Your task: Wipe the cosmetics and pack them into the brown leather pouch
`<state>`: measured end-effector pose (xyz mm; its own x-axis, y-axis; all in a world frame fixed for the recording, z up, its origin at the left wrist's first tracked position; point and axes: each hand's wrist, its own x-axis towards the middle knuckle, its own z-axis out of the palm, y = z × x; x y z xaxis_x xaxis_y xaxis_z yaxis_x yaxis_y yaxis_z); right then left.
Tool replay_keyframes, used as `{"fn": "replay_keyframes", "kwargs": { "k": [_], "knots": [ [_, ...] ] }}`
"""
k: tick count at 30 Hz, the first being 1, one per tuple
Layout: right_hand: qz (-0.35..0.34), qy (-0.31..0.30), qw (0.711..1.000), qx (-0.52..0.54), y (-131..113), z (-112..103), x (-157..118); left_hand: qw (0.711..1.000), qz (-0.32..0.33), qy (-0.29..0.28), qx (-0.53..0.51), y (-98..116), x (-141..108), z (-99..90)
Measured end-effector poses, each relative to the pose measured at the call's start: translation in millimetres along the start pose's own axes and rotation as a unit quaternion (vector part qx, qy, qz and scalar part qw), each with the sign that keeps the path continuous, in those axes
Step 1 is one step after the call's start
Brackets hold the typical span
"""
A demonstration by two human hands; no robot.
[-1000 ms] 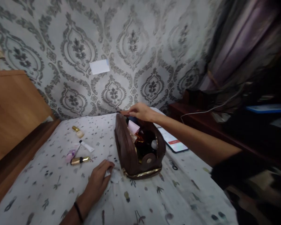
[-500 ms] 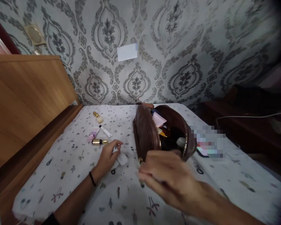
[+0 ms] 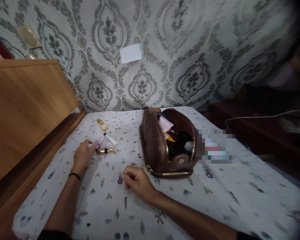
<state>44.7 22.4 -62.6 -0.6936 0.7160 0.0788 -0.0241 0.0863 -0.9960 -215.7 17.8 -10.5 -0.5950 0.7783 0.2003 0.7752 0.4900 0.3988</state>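
On the left, my left hand (image 3: pixel 83 156) has its thumb and fingers around the near end of a small pink-and-purple tube (image 3: pixel 99 142), which lies on the cloth. Close beside it are a gold tube with a dark end (image 3: pixel 105 151) and a white tube with a black cap (image 3: pixel 111 139). My right hand (image 3: pixel 137 182) is low over the cloth in front of the bag, its fingers curled in; whatever they hold is hidden. The brown zip bag (image 3: pixel 153 143) stands open, with a pink packet (image 3: pixel 166 124) and a grey-white round item (image 3: pixel 189 146) showing inside.
A gold tube (image 3: pixel 100 122) and a cream round piece (image 3: pixel 104 127) lie farther back on the printed cloth (image 3: pixel 130 213). Right of the bag is a blurred-out item (image 3: pixel 217 150). A wooden panel (image 3: pixel 27 116) borders the left side; the patterned wall (image 3: pixel 145 90) rises behind.
My left hand has moved left to the pink-and-purple tube. My right hand has drawn back and left from the bag's front. The whitish thing near my left hand no longer shows there.
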Motion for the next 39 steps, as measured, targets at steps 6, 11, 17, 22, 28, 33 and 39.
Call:
{"fn": "replay_keyframes", "kwargs": {
  "k": [6,11,17,22,28,33,39],
  "knots": [
    [0.006,0.001,1.000,-0.029,1.0,-0.4,-6.5,0.990,-0.032,-0.091,0.100,4.5,1.8,5.6],
    [-0.004,0.000,0.999,-0.032,-1.1,-2.1,-5.4,0.988,-0.035,-0.098,0.115,-2.6,14.5,11.4],
    [-0.003,0.002,0.999,-0.039,-2.0,-3.1,-5.7,0.991,-0.025,-0.082,0.101,-12.0,19.6,18.0],
    [-0.017,-0.004,0.999,-0.033,2.7,-3.9,-4.1,0.992,-0.021,-0.088,0.090,-9.8,17.1,14.6],
    [-0.025,-0.010,0.999,-0.039,2.2,-4.7,-3.7,0.993,-0.006,-0.059,0.100,-4.8,10.6,14.1],
    [-0.030,-0.010,0.998,-0.049,0.2,-4.3,-3.8,0.993,0.012,-0.019,0.115,-4.2,3.3,12.3],
    [-0.033,-0.016,0.998,-0.051,-0.3,-4.1,-3.6,0.985,0.079,0.029,0.152,15.4,-15.0,4.3]
  ]
}}
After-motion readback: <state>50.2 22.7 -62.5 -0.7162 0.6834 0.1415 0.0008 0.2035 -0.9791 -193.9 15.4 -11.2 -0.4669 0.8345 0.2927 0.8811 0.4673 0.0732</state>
